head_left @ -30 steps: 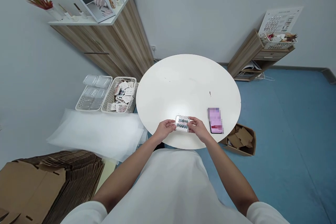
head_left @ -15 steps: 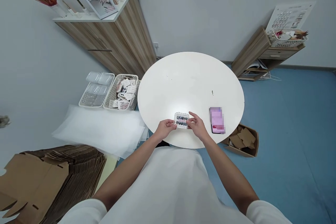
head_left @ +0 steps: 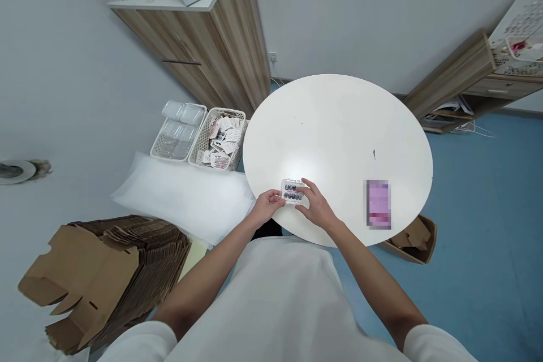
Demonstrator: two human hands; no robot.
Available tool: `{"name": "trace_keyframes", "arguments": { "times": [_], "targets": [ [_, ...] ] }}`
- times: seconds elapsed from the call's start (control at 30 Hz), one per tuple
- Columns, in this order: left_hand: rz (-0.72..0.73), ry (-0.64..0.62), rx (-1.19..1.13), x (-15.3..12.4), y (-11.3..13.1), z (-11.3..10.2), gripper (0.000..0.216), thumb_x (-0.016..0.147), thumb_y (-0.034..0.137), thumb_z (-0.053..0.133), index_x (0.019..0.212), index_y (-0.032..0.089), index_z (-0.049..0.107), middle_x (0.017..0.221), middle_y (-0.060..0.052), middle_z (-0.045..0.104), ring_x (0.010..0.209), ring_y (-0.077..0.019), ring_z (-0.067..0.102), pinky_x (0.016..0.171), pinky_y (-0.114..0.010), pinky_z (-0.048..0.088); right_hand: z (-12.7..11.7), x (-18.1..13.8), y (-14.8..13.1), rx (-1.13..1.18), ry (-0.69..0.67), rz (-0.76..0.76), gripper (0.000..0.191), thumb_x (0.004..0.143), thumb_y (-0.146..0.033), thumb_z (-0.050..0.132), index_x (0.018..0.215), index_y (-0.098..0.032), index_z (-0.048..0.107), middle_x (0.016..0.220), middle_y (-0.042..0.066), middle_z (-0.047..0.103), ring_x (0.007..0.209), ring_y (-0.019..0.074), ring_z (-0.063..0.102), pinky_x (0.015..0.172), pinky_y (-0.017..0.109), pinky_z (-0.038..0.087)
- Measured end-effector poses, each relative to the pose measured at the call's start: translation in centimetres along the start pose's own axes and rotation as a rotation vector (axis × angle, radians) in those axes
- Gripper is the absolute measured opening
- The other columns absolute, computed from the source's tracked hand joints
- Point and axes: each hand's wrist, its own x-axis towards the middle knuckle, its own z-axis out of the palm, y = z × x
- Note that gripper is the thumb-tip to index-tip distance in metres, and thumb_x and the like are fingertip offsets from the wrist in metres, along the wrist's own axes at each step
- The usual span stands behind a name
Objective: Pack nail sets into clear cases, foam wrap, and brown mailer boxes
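Observation:
A small clear plastic case (head_left: 292, 196) holds two rows of dark, shiny press-on nails, over the near part of the white round table. My left hand (head_left: 267, 207) pinches its left edge between thumb and fingers. At the case's right side is my right hand (head_left: 317, 206), with fingers and thumb apart. One finger reaches across the right end of the upper row and covers some nails there. The right thumb sits just below the case's lower right corner. Whether that finger presses on a nail, I cannot tell.
A phone (head_left: 379, 205) with a blurred screen lies right on the table (head_left: 335, 113). Left stand a basket of printed cards (head_left: 223, 138), a basket of clear cases (head_left: 176, 138) and white sheets (head_left: 186, 195). Flattened cardboard boxes (head_left: 97, 271) are stacked lower left; an open carton (head_left: 413, 240) stands right.
The view has turned left, so the surroundings sit further right. My right thumb and fingers have shifted from the case's right edge, and one finger now extends over the upper row.

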Motion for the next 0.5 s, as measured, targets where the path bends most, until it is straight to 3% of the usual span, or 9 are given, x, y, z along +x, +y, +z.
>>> {"name": "trace_keyframes", "arguments": {
  "times": [0.13, 0.3, 0.5],
  "targets": [
    [0.033, 0.082, 0.033, 1.1, 0.5, -3.0, 0.058, 0.065, 0.035, 0.067, 0.118, 0.022, 0.048, 0.085, -0.003, 0.06, 0.076, -0.0148, 0.057, 0.076, -0.029, 0.042, 2.2, 2.9, -0.7, 0.017, 0.033, 0.057, 0.045, 0.07, -0.025, 0.061, 0.113, -0.026, 0.048, 0.133, 0.009, 0.032, 0.115, 0.0256, 0.042, 0.089, 0.045, 0.043],
    [0.089, 0.099, 0.077, 3.5, 0.6, -6.9, 0.05, 0.068, 0.035, 0.064, 0.116, 0.025, 0.052, 0.109, -0.007, 0.05, 0.089, -0.0161, 0.053, 0.075, -0.026, 0.044, 4.8, 7.4, -0.9, 0.034, 0.014, 0.087, 0.046, 0.07, -0.025, 0.061, 0.113, -0.026, 0.046, 0.134, 0.009, 0.033, 0.116, 0.023, 0.042, 0.089, 0.041, 0.044],
    [0.127, 0.139, 0.136, 8.0, 0.2, -10.5, 0.054, 0.069, 0.036, 0.064, 0.12, 0.025, 0.049, 0.107, -0.007, 0.046, 0.093, -0.0173, 0.048, 0.07, -0.025, 0.046, 7.7, 12.6, -0.2, -0.016, 0.026, 0.176, 0.049, 0.069, -0.025, 0.062, 0.115, -0.026, 0.044, 0.136, 0.008, 0.027, 0.114, 0.0229, 0.043, 0.09, 0.041, 0.043]
  ]
}}
